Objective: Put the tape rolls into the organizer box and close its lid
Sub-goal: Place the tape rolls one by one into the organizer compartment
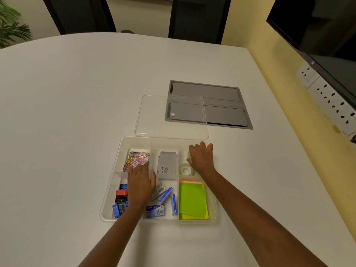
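Note:
A clear organizer box [110, 191] with several compartments lies open on the white table. Its clear lid [154, 120] lies flat on the table just behind it. In the far right compartment sit two clear tape rolls: one [185, 169] near the divider, another [188, 155] partly hidden under my right hand [201, 158], whose fingers curl over that compartment and touch the roll. My left hand [141, 183] rests flat, fingers together, over the box's left middle, holding nothing.
Other compartments hold coloured paper clips [135, 158], a grey box [167, 164], sharpeners [120, 201], staple boxes [164, 197] and green sticky notes [192, 201]. A grey cable hatch [221, 105] is set in the table behind. A wall with sockets [327, 95] runs along the right.

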